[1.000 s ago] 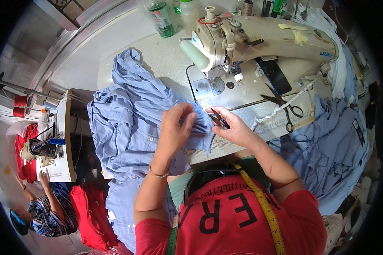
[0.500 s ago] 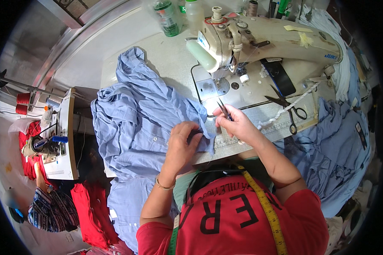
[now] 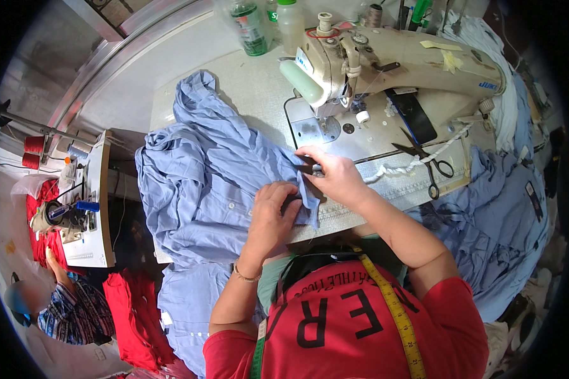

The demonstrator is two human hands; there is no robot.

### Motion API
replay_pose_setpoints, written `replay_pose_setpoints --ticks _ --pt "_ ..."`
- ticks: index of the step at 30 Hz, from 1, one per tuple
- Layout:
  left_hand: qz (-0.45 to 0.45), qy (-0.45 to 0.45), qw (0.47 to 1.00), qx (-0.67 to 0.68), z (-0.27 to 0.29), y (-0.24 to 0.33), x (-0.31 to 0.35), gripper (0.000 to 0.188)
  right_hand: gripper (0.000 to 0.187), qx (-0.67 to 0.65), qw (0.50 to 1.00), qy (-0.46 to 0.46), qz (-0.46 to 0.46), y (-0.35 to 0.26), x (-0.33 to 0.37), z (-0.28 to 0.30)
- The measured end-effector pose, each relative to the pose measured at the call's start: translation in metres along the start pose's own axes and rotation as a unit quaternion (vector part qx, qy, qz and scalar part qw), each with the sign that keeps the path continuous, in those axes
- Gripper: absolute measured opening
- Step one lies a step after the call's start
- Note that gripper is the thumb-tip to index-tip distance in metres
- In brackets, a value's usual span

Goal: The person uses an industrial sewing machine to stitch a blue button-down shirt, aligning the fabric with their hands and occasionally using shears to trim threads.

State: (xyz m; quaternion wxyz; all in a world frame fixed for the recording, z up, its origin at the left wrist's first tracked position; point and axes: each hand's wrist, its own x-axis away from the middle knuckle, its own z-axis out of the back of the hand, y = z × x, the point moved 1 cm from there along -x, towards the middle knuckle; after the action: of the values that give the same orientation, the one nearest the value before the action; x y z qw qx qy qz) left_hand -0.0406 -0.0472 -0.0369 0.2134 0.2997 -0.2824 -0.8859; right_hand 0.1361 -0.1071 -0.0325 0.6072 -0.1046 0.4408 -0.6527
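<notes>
A light blue button-front garment (image 3: pixel 199 183) lies rumpled on the sewing table. My left hand (image 3: pixel 272 211) presses and pinches its right edge, thumb and fingers closed on the cloth. Just beyond, my right hand (image 3: pixel 336 174) reaches in from the right, its fingertips at the same edge. Small dark thread snips (image 3: pixel 314 169) sit in that hand, mostly covered by the fingers. Whether their blades touch the cloth I cannot make out.
A sewing machine (image 3: pixel 417 60) stands at the back, a dark phone (image 3: pixel 414 117) on its bed. Black scissors (image 3: pixel 431 163) and a white twisted cord (image 3: pixel 398 168) lie right. More blue garments (image 3: pixel 493 221) heap at the right edge. Another person's arm (image 3: pixel 58 268) works at a table far left.
My right hand has moved left with the snips, from beside the garment onto its edge. My left hand stays put on the cloth.
</notes>
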Motion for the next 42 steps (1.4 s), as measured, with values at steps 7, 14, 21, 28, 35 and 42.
replay_pose_setpoints --ticks 7,14,21,28,35,42 --pt "-0.051 -0.003 0.999 -0.018 -0.003 0.002 0.0 0.022 0.042 -0.213 0.97 0.001 -0.117 0.005 0.026 0.027" --pt "-0.137 0.094 0.985 -0.039 -0.014 0.05 -0.013 0.03 0.043 -0.196 0.975 0.002 -0.107 -0.01 0.048 0.047" --pt "-0.161 0.093 0.979 -0.09 -0.022 0.051 -0.012 0.025 0.048 -0.172 0.982 -0.029 -0.076 -0.036 0.059 0.048" --pt "0.225 0.17 0.882 0.377 -0.02 0.008 0.009 0.02 0.042 -0.195 0.979 -0.037 -0.048 -0.037 0.047 0.031" --pt "0.224 0.156 0.765 0.583 -0.029 0.0 0.011 0.016 0.033 -0.074 0.996 -0.043 -0.025 -0.028 0.052 0.016" --pt "0.209 0.156 0.745 0.613 -0.031 0.01 0.009 0.016 0.024 0.039 0.999 0.029 0.01 -0.031 0.052 0.006"
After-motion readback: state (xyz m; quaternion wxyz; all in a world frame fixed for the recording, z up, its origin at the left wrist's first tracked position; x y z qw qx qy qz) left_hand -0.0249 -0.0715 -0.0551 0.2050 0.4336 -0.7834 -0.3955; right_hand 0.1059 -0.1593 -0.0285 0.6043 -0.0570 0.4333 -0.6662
